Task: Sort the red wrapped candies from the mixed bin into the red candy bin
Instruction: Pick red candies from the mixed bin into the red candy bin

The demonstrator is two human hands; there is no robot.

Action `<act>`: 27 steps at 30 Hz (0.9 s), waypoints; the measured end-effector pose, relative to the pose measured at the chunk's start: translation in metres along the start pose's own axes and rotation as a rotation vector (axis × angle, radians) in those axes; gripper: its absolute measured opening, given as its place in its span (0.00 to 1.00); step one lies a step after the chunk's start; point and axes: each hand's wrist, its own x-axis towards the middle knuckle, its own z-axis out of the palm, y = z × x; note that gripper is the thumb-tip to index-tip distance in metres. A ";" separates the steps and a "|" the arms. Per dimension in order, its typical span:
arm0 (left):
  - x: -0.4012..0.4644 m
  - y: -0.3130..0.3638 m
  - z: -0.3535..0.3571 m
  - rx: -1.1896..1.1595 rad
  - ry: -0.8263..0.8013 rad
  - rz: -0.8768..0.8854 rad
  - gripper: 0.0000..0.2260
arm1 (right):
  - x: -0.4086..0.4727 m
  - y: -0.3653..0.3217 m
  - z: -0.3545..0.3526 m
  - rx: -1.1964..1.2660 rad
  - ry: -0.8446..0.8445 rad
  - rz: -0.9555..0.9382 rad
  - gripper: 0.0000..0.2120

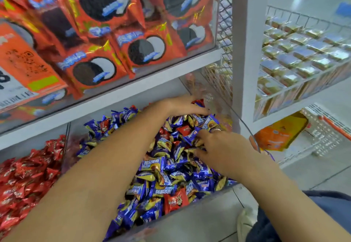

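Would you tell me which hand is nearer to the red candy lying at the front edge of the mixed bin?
Right. The right hand digs into the pile just behind the red candy; the left hand reaches to the bin's far back.

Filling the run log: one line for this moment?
left hand: holds red candy | right hand: digging in mixed bin | red bin: left

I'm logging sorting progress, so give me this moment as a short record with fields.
mixed bin: clear bin heaped with blue-and-gold wrapped candies
red strays: red wrapped candy near front; another mid-pile
red candy bin: pile of red wrapped candies, left of mixed bin
left hand: at back of pile, red wrapper showing at fingers
right hand: fingers in the blue candies
shelf above: orange cookie packs
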 end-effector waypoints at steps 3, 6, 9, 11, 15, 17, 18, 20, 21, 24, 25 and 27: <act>-0.003 0.007 0.003 0.093 -0.063 -0.033 0.38 | 0.000 0.002 0.001 0.032 -0.089 0.010 0.20; -0.020 0.008 -0.001 0.062 -0.059 0.000 0.25 | 0.002 0.009 0.001 0.130 -0.189 -0.005 0.21; -0.058 0.009 -0.007 -0.003 0.009 0.063 0.23 | -0.001 0.012 0.004 0.174 -0.211 -0.014 0.26; -0.084 0.007 -0.005 0.040 0.054 0.084 0.24 | -0.003 0.011 0.008 0.143 -0.183 -0.028 0.31; -0.130 -0.006 0.011 0.199 0.090 0.124 0.18 | -0.007 0.013 0.009 0.277 -0.155 -0.069 0.36; -0.150 -0.015 0.019 0.252 0.133 0.130 0.18 | -0.011 0.012 0.003 0.319 -0.144 -0.098 0.37; -0.160 -0.019 0.023 0.293 0.164 0.138 0.19 | -0.013 0.012 0.000 0.330 -0.136 -0.115 0.37; -0.180 -0.027 0.030 0.375 0.198 0.151 0.20 | -0.017 0.011 -0.006 0.369 -0.103 -0.139 0.35; -0.189 -0.033 0.033 0.390 0.195 0.147 0.21 | -0.019 0.010 -0.010 0.391 -0.076 -0.138 0.33; -0.212 -0.050 0.040 0.384 0.198 0.121 0.27 | -0.022 0.007 -0.014 0.418 0.019 -0.120 0.27; -0.218 -0.053 0.040 0.343 0.201 0.113 0.28 | -0.023 0.004 -0.013 0.411 0.042 -0.114 0.25; -0.227 -0.057 0.038 0.203 0.221 0.109 0.25 | -0.021 -0.002 -0.008 0.395 0.079 -0.124 0.22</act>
